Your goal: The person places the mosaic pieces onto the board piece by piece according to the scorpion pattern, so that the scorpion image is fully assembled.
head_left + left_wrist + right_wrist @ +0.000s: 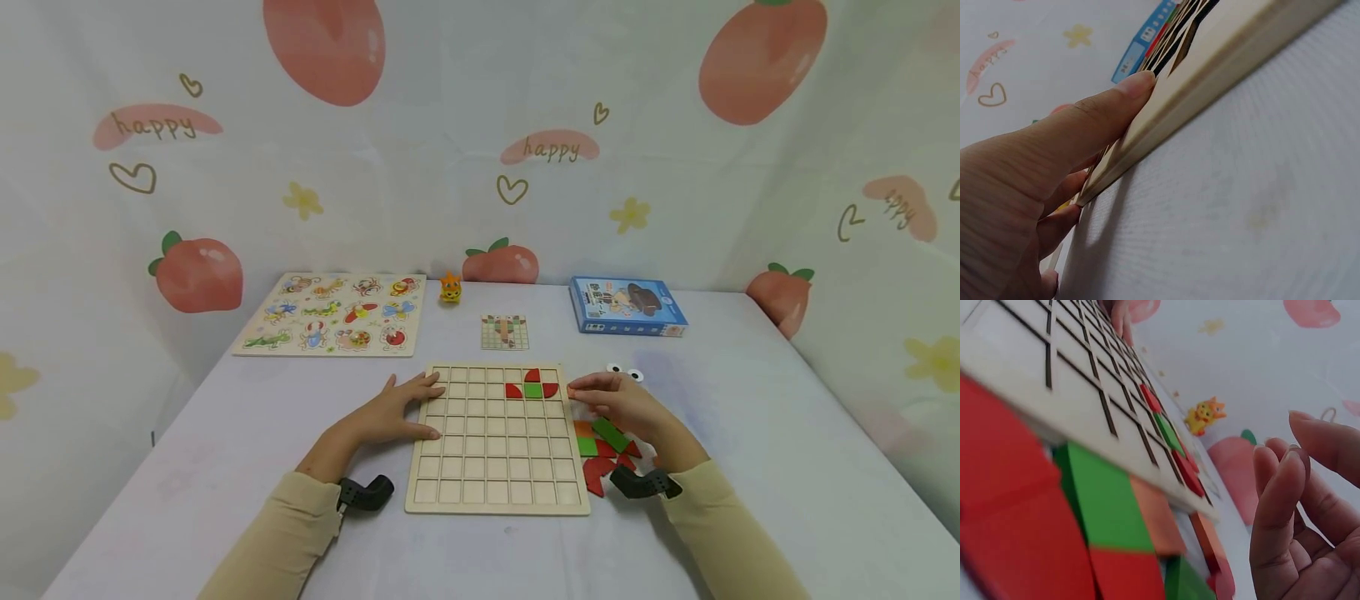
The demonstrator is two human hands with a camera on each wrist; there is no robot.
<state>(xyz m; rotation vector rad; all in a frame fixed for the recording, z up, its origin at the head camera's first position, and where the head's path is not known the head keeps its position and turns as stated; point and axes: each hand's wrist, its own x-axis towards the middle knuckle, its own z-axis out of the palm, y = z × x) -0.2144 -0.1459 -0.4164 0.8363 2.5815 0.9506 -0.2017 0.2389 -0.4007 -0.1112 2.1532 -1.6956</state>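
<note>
Fruit-printed cloth point(427, 167) is hanging behind a white table point(480, 558), where a wooden board point(472, 452) is lying flat in front of a person. Its grid is looking square, so no long axis is standing out; its side edges are running away from the person toward the cloth. By appearance it is probably stiff and fairly light, best held by its rim. Three red quarter-rounds point(551, 390) are flanking a green square point(532, 391) near the far right corner. Loose pieces point(598, 471) are lying beside the right edge, a green bar point(611, 435) among them pointing aslant, its long axis running from far left to near right. Such pieces are likely hard, light and smooth, calling for a pinch at the sides. The left hand point(401, 410) is resting spread on the board's left edge. The right hand point(621, 402) is hovering by the far right edge, fingertips close together; whether they are pinching the orange piece point(572, 392) there, the views are not making clear. Farther out, a card point(504, 332), toy point(450, 288), box point(628, 306) and puzzle point(330, 315) are lying beyond the board.
</note>
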